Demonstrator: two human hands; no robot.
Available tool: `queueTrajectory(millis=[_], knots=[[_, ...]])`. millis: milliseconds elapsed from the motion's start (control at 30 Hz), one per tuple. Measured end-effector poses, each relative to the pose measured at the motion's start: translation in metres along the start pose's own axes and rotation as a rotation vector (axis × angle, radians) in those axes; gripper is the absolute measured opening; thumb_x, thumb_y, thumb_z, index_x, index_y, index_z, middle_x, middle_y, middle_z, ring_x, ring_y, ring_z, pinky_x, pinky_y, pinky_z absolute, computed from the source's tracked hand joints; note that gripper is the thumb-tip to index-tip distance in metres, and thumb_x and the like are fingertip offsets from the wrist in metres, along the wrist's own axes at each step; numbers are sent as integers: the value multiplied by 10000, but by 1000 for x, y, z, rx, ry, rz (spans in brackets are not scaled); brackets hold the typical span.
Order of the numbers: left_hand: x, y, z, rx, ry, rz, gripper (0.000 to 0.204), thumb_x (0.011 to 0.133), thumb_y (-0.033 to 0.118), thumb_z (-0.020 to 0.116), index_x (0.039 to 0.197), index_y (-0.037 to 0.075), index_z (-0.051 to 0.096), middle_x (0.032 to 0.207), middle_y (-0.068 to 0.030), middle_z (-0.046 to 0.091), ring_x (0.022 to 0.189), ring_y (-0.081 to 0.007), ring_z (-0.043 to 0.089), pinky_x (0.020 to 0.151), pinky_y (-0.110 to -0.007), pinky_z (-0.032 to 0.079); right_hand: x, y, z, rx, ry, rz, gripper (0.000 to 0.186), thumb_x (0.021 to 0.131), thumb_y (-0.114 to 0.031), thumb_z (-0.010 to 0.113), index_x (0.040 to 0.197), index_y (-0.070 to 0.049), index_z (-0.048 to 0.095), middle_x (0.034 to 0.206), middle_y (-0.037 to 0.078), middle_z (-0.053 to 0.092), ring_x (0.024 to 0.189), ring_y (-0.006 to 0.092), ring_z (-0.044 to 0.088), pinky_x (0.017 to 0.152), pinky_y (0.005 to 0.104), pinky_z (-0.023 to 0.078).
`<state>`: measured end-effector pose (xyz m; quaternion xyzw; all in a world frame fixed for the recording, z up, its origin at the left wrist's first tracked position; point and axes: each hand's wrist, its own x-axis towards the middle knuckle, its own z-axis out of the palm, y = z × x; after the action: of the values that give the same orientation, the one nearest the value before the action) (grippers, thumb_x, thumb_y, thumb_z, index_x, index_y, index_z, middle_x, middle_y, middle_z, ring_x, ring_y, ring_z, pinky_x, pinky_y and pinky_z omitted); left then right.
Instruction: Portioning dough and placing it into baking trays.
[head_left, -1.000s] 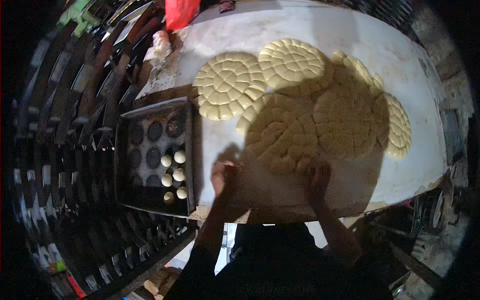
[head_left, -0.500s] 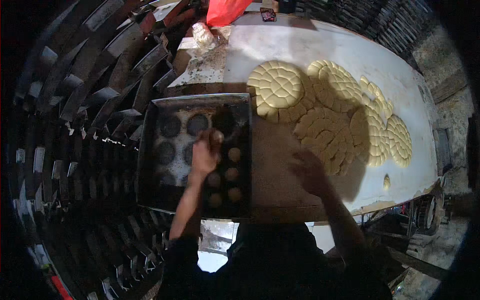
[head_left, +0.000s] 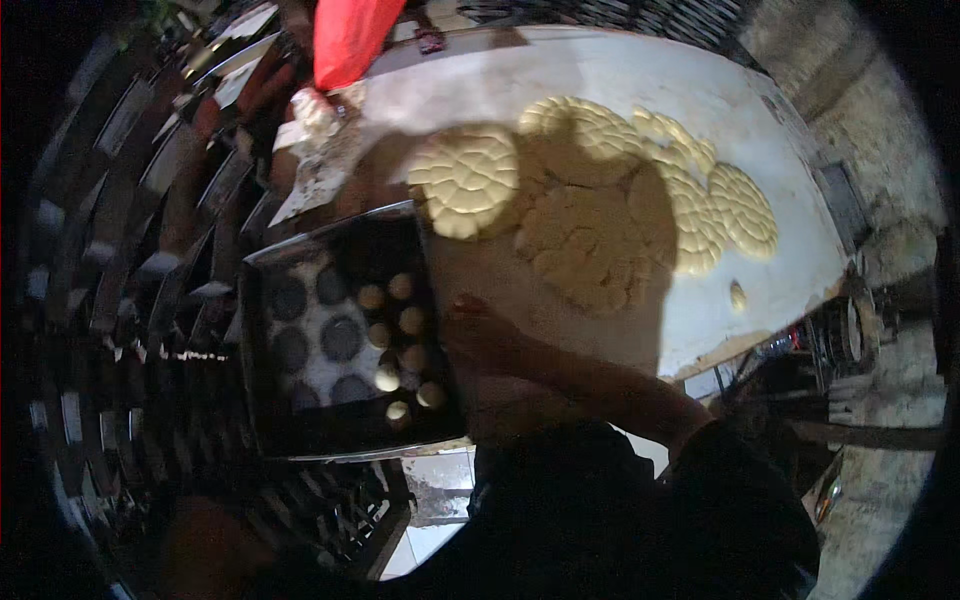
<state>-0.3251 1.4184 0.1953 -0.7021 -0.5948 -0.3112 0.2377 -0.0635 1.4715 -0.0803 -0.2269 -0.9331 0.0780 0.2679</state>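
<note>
Head view: dough balls (head_left: pixel 411 321) sit mostly apart, likely against sticking. I can't tell the right hand's (head_left: pixel 478 328) or left hand's (head_left: pixel 208 542) grip.

White table (head_left: pixel 700 92) (partly shadowed), grey floor (head_left: pixel 880 505)

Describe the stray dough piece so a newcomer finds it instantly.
Start at the pale table and find the rightmost scored dough disc. Just below it in the picture, toward the table's near right edge, lies the small dough piece. Unlike the clustered, overlapping discs, it lies alone.
</note>
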Motion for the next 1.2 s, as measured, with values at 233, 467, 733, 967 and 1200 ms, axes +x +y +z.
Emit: queueTrajectory(millis=[233,467,733,967,1200], knots=[[-15,131,18,-452,-364,-54,242,904,211,586,1050,18,608,1064,-134,633,822,-173,637,718,-287,537,-132,15,-80,349,107,306,133,780,-165,643,851,-55,619,872,141,596,897,307,560,846,441,434],[-47,293,13,-754,-731,-88,338,903,242,599,1138,0,577,1072,-141,637,797,-162,641,715,-282,549,-260,101,-145,389,303,1076,269,859,-336,610,868,-67,622,962,99,616,876,242,599,740,369,486],[-130,392,218,-735,-1304,-532,407,870,327,643,1132,24,570,996,-160,625,788,-215,643,698,-327,513,-255,154,-69,-431,530,1096,388,879,-338,583,1030,16,532,1040,196,587,881,261,603,693,381,487],[-193,466,333,-1034,-633,-1023,290,903,200,587,1091,-18,553,916,-137,618,826,-262,591,750,-349,484,-266,155,-153,853,500,1307,252,841,-221,639,890,23,599,929,162,626,765,226,599,699,381,476],[-156,474,284,-992,-554,-497,293,930,257,541,1116,31,558,971,-121,619,864,-288,608,783,-373,515,-309,168,-111,1474,563,717,339,819,-179,687,1079,30,626,883,93,633,743,183,610,706,325,508]])
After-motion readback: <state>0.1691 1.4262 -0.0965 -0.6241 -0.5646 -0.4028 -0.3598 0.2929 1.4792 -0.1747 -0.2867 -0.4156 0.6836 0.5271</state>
